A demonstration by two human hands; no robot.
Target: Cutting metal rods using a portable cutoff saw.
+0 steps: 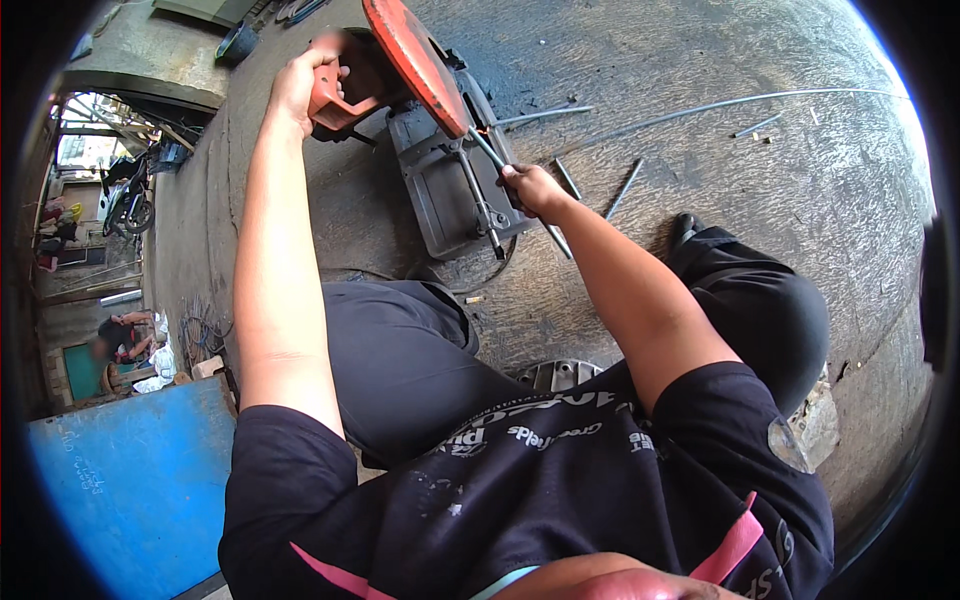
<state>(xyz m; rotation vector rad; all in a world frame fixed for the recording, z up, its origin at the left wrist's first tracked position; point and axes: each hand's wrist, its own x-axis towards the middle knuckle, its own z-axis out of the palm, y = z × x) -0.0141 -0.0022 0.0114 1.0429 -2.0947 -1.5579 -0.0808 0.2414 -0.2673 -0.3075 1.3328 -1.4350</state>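
My left hand (pixel 300 92) is wrapped round the orange handle (pixel 330 103) of a chop saw, with that arm stretched far forward. The saw's worn orange guard (pixel 415 65) slants over its grey metal base (pixel 440 225). In my right hand (pixel 537 191) is a thin metal rod (pixel 488 150), held between thumb and fingers. The rod's far end meets the lower tip of the guard, where a small orange glow shows; its near end sticks out below my hand. The guard hides the cutting disc.
A long thin rod (pixel 700 103) lies across the floor on the right, with short cut pieces (pixel 624 188) nearer. My knees flank the saw. A blue panel (pixel 140 480) stands at lower left. Beyond it are another person (pixel 125 335) and a motorcycle (pixel 130 198).
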